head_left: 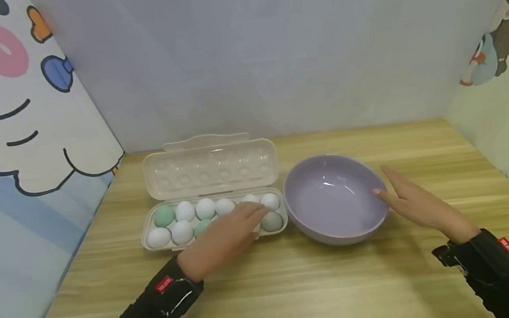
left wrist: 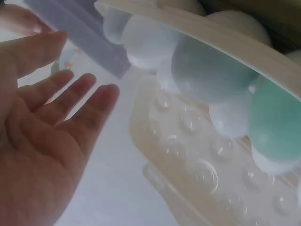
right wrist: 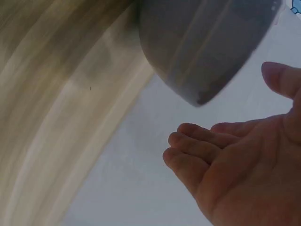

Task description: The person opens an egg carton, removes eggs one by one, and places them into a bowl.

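Seemingly unclenched hands [head_left: 227, 234] [head_left: 422, 207] near eggs [head_left: 206, 208], bowl [head_left: 331, 208].

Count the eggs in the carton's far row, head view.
6. One green egg at the left end, then five white eggs running to the right end of the carton. The left hand partly hides the fifth from left; none fully hidden.

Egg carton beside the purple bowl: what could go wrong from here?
The left hand is over closely set eggs, so it might knock or crack a neighbour while picking one. The egg carton sits very close to the bowl, so bumping either could shift the other. The right hand is beside the bowl without gripping it, so the bowl may slide if nudged.
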Action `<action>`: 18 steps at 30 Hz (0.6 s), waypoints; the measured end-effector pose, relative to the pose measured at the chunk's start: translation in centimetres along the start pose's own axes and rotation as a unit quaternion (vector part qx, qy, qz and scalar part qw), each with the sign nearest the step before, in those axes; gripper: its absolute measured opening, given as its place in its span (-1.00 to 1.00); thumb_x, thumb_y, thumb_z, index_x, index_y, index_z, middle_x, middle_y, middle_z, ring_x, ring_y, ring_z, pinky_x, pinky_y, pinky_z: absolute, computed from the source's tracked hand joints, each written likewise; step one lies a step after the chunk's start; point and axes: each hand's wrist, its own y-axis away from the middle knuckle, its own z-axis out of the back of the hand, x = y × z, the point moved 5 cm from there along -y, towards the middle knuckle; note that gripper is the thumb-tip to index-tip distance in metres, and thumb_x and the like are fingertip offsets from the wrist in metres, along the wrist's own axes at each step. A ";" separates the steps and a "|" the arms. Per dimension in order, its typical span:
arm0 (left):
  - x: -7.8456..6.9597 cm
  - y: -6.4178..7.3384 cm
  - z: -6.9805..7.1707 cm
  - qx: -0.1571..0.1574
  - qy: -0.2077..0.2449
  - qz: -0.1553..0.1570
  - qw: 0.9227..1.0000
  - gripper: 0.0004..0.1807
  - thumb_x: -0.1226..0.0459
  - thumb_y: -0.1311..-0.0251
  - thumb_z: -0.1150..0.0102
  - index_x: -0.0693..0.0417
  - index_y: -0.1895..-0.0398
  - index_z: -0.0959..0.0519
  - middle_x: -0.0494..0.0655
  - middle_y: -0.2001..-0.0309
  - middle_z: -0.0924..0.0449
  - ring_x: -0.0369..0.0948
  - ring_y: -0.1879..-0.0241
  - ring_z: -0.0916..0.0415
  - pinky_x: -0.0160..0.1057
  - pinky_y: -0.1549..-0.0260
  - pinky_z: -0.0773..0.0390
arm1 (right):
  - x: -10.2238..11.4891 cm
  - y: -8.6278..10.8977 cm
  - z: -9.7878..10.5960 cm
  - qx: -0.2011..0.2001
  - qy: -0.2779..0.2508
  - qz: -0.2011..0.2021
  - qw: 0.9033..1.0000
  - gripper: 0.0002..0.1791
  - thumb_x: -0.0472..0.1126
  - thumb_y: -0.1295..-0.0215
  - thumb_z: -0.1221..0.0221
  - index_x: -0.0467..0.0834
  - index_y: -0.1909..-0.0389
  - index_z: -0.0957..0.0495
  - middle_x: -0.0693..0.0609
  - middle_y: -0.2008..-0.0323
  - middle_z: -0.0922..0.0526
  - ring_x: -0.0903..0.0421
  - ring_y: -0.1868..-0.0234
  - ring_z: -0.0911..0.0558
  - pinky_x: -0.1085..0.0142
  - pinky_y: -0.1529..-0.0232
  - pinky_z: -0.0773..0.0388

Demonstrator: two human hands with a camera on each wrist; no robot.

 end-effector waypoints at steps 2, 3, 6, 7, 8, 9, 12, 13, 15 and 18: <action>0.1 -1.3 -0.6 -0.001 -0.001 -0.021 1.000 -0.52 0.38 -0.05 -0.12 0.13 -0.10 -0.31 -0.04 0.05 -0.40 -0.16 0.07 -0.35 -0.28 0.16 -0.45 | -0.4 -1.2 -0.5 -0.007 -0.024 -0.003 1.000 -0.23 -0.02 -0.37 0.13 -0.33 -0.30 0.34 -0.47 -0.27 0.12 -0.37 -0.26 0.05 -0.26 -0.15 0.01; 0.1 -1.8 -0.8 0.002 -0.003 -0.026 1.000 -0.55 0.40 -0.02 -0.13 0.13 -0.05 -0.35 -0.06 0.11 -0.41 -0.17 0.14 -0.36 -0.30 0.24 -0.47 | -0.6 -1.6 -0.8 -0.013 -0.034 -0.004 0.999 -0.24 -0.05 -0.37 0.12 -0.35 -0.30 0.34 -0.49 -0.25 0.09 -0.38 -0.24 0.01 -0.25 -0.15 -0.03; 0.4 -3.2 -1.9 0.022 0.020 -0.025 0.999 -0.68 0.39 0.01 -0.16 0.12 0.12 -0.43 -0.10 0.27 -0.41 -0.18 0.28 -0.37 -0.29 0.34 -0.44 | -1.3 -2.6 -1.5 -0.029 -0.071 -0.017 0.997 -0.29 -0.17 -0.36 0.13 -0.39 -0.28 0.31 -0.54 -0.20 0.00 -0.41 -0.15 -0.17 -0.18 -0.05 -0.26; 0.5 -3.5 -2.2 0.031 0.027 -0.022 0.999 -0.71 0.38 0.01 -0.17 0.11 0.16 -0.45 -0.11 0.31 -0.41 -0.19 0.31 -0.36 -0.29 0.37 -0.44 | -1.5 -2.7 -1.8 -0.033 -0.083 -0.024 0.996 -0.31 -0.20 -0.35 0.15 -0.40 -0.28 0.30 -0.54 -0.19 -0.01 -0.42 -0.12 -0.21 -0.16 0.00 -0.32; 0.5 -3.7 -2.5 0.039 0.033 -0.018 0.999 -0.74 0.36 0.02 -0.18 0.10 0.20 -0.46 -0.12 0.33 -0.40 -0.18 0.33 -0.36 -0.29 0.39 -0.43 | -1.7 -2.9 -2.0 -0.037 -0.097 -0.031 0.994 -0.34 -0.22 -0.35 0.16 -0.40 -0.28 0.29 -0.54 -0.19 -0.01 -0.42 -0.09 -0.24 -0.13 0.05 -0.37; 0.5 -4.0 -2.8 0.046 0.039 -0.015 0.998 -0.77 0.34 0.01 -0.19 0.09 0.23 -0.47 -0.12 0.35 -0.40 -0.19 0.35 -0.36 -0.29 0.40 -0.43 | -1.9 -3.0 -2.2 -0.041 -0.112 -0.042 0.992 -0.35 -0.25 -0.34 0.18 -0.38 -0.29 0.27 -0.53 -0.19 -0.01 -0.42 -0.08 -0.26 -0.11 0.08 -0.41; 0.5 -4.4 -3.4 0.059 0.047 -0.015 0.997 -0.79 0.31 0.01 -0.20 0.08 0.26 -0.49 -0.13 0.36 -0.41 -0.18 0.36 -0.37 -0.28 0.40 -0.43 | -2.3 -3.3 -2.6 -0.058 -0.144 -0.064 0.986 -0.39 -0.31 -0.31 0.21 -0.33 -0.30 0.21 -0.49 -0.22 0.00 -0.41 -0.10 -0.24 -0.12 0.10 -0.42; 0.5 -4.6 -3.5 0.061 0.045 -0.017 0.997 -0.79 0.31 0.01 -0.20 0.08 0.25 -0.49 -0.13 0.36 -0.40 -0.19 0.36 -0.37 -0.28 0.39 -0.43 | -2.4 -3.3 -2.7 -0.061 -0.160 -0.071 0.983 -0.40 -0.33 -0.30 0.22 -0.30 -0.31 0.20 -0.47 -0.23 -0.01 -0.40 -0.10 -0.25 -0.11 0.12 -0.43; 0.4 -4.7 -3.6 0.067 0.041 -0.018 0.997 -0.79 0.31 0.00 -0.20 0.08 0.26 -0.49 -0.14 0.36 -0.39 -0.18 0.36 -0.37 -0.28 0.38 -0.43 | -2.4 -3.4 -2.9 -0.071 -0.179 -0.079 0.978 -0.40 -0.39 -0.26 0.25 -0.28 -0.32 0.17 -0.44 -0.24 -0.01 -0.39 -0.13 -0.22 -0.15 0.06 -0.38; 0.5 -4.7 -3.7 0.080 0.029 -0.013 0.996 -0.82 0.30 -0.02 -0.18 0.06 0.27 -0.50 -0.17 0.38 -0.34 -0.19 0.36 -0.35 -0.30 0.39 -0.42 | -2.4 -3.6 -3.0 -0.081 -0.200 -0.084 0.973 -0.37 -0.44 -0.20 0.29 -0.26 -0.32 0.16 -0.41 -0.25 0.00 -0.38 -0.16 -0.18 -0.19 -0.01 -0.30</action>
